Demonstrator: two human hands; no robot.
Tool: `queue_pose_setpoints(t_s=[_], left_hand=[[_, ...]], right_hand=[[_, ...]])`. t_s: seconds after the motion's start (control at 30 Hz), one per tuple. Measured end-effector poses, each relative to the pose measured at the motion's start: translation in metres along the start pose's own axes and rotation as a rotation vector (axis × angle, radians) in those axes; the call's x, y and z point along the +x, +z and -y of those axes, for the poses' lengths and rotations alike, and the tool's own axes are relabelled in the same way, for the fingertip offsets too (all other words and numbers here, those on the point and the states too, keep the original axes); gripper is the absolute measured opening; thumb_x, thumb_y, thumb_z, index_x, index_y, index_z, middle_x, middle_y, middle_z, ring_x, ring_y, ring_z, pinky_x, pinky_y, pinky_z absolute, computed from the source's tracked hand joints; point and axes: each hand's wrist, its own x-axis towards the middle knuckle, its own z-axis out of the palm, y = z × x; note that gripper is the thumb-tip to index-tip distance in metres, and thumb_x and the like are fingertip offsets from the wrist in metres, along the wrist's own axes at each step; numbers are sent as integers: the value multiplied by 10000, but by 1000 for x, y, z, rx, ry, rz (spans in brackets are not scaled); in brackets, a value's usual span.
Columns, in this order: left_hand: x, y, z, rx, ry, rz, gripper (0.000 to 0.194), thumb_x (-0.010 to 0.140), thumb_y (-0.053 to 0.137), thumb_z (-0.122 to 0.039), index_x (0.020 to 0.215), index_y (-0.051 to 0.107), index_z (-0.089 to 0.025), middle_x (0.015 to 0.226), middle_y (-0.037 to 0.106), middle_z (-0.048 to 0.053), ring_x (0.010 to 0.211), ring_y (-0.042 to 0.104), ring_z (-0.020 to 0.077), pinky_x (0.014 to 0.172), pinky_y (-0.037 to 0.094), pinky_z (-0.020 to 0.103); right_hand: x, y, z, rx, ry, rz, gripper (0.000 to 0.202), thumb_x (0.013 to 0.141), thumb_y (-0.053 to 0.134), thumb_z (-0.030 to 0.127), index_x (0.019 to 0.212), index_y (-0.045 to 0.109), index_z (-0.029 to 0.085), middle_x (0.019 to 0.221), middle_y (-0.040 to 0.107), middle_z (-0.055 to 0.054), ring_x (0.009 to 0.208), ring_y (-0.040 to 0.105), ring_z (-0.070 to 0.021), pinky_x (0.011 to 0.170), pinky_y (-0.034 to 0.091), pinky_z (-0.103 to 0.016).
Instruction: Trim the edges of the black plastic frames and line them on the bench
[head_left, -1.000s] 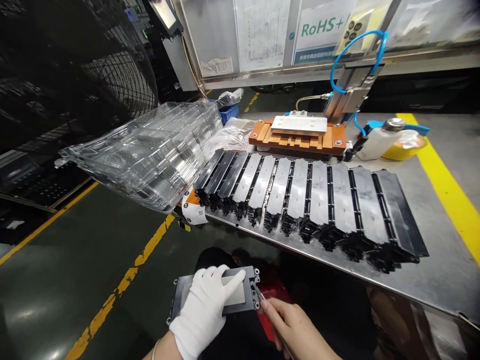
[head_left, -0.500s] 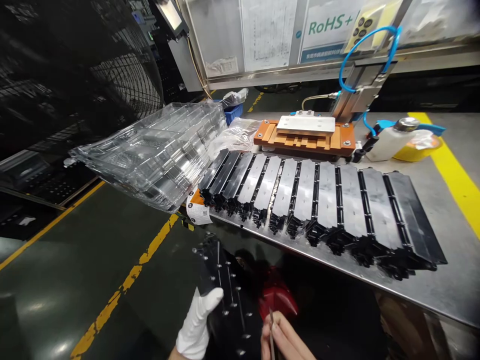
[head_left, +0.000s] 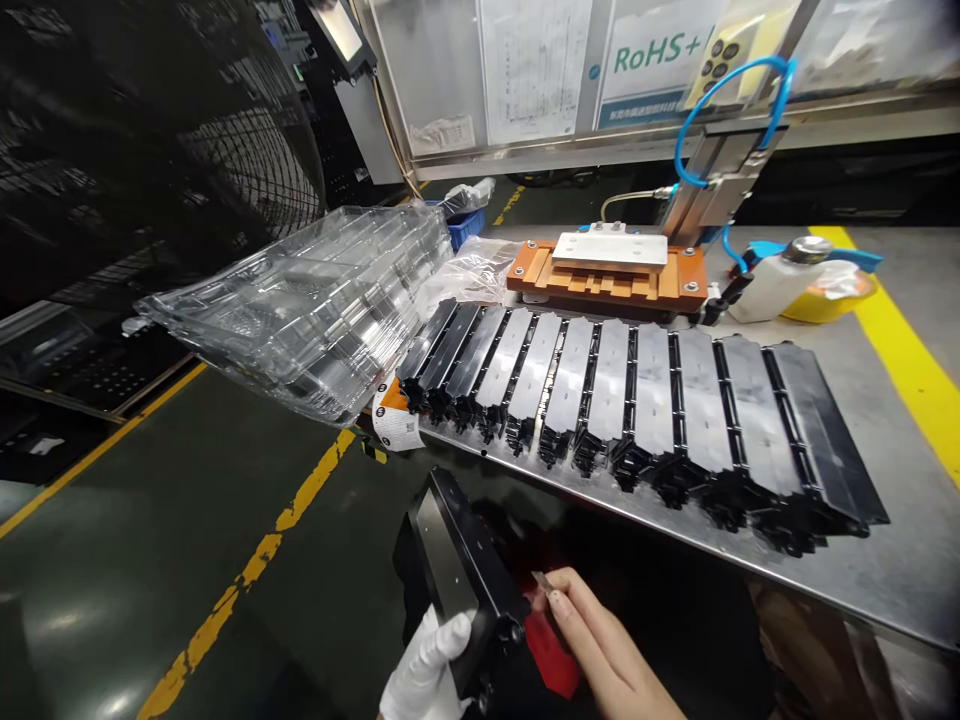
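My left hand (head_left: pixel 431 668), in a white glove, grips the lower end of a black plastic part (head_left: pixel 459 550) in front of the bench. The part is tilted, with a smooth face showing. To its right, my bare right hand (head_left: pixel 592 635) pinches a small thin blade (head_left: pixel 541 582) between thumb and fingers, apart from the part. Above them, a row of several similar black parts (head_left: pixel 592 385) lies side by side along the bench's near edge.
Clear plastic trays (head_left: pixel 300 300) stand at the left of the metal bench (head_left: pixel 832 575). Behind the row sit an orange fixture (head_left: pixel 682 280) with a blue air hose (head_left: pixel 679 140), a white bottle (head_left: pixel 776 285) and a yellow tape roll (head_left: pixel 832 300). A red object (head_left: pixel 551 655) is below my right hand.
The black part has been turned, so a smooth face shows instead of its studded side. My left hand has moved right and down; my right hand has risen with the blade.
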Motion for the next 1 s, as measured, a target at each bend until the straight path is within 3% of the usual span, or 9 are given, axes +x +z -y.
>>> queue_pose_setpoints(t_s=[0.1,0.23,0.33,0.5,0.67,0.8,0.9,1.0], left_hand=[[0,-1,0,-82,-67,-38,162,800,728,-366,891,777,-242,846,764,8,753,699,163,763,529,286],[-3,-3,2,-177,-164,61,246,800,712,-431,838,777,-197,797,761,34,719,689,149,742,512,258],[-7,-1,3,-210,-190,132,262,825,669,-431,812,768,-189,768,741,39,654,655,135,677,500,256],[-8,6,2,-95,-46,152,347,849,605,-382,1083,730,-158,957,752,93,837,694,216,813,507,337],[-6,15,-1,-99,-13,265,341,860,569,-404,1003,736,-143,830,734,113,688,687,226,703,525,368],[-8,16,-4,-91,-53,232,351,827,609,-444,1002,725,-163,825,719,98,581,634,180,600,514,337],[-10,13,-5,-40,-84,144,366,775,659,-504,940,731,-186,811,717,82,647,652,213,674,534,382],[-11,8,-2,-79,-117,83,304,773,691,-486,830,737,-191,779,714,59,743,671,224,785,517,384]], right_hand=[[-2,-14,4,-469,-100,13,388,893,477,643,960,566,272,791,606,5,691,528,-177,668,416,-305],[3,-20,9,-664,-108,88,429,801,600,679,878,577,258,756,615,14,658,536,-169,604,402,-274],[6,-19,15,-668,-118,135,411,779,648,657,852,598,255,759,623,23,663,549,-161,596,375,-259],[4,-18,25,-629,-95,148,406,668,786,603,761,601,254,720,624,48,648,551,-149,567,342,-241],[2,-17,24,-610,-135,143,389,706,744,618,719,629,247,701,622,24,639,543,-158,561,362,-245],[1,-16,15,-644,-167,92,502,682,752,646,578,514,216,595,504,44,569,458,-128,523,297,-253],[1,-15,10,-637,-232,79,536,755,670,670,558,492,205,571,485,41,554,447,-117,522,297,-250],[2,-15,7,-667,-272,44,510,783,614,697,642,576,209,618,546,20,571,479,-126,519,330,-241]])
